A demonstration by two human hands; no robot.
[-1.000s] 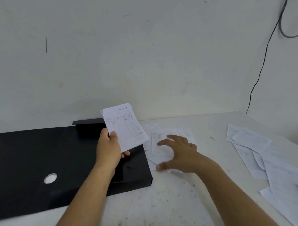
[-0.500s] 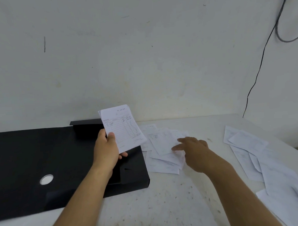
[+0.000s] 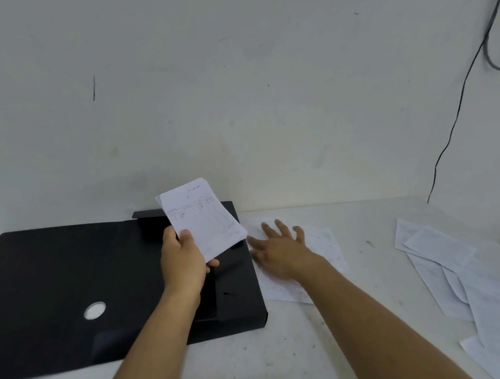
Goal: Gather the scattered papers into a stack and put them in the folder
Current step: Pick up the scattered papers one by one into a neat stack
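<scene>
My left hand (image 3: 184,259) pinches a small stack (image 3: 203,220) above the open black folder (image 3: 60,269), my right hand (image 3: 277,248) lies spread on loose papers (image 3: 322,243) beside it, w/ risk they slide apart or crease if I drag too fast.

You have a single view, from the wide-angle camera on your head, looking forward and down. It sits close over the near edge of the speckled white desk (image 3: 279,360), so both forearms run up from the bottom of the frame. It faces the bare white wall (image 3: 239,104) at the far side, which fills the upper half. The open black cardboard folder (image 3: 60,269) is cut off at the left edge, the loose white paper sheets (image 3: 447,266) at the right.
</scene>
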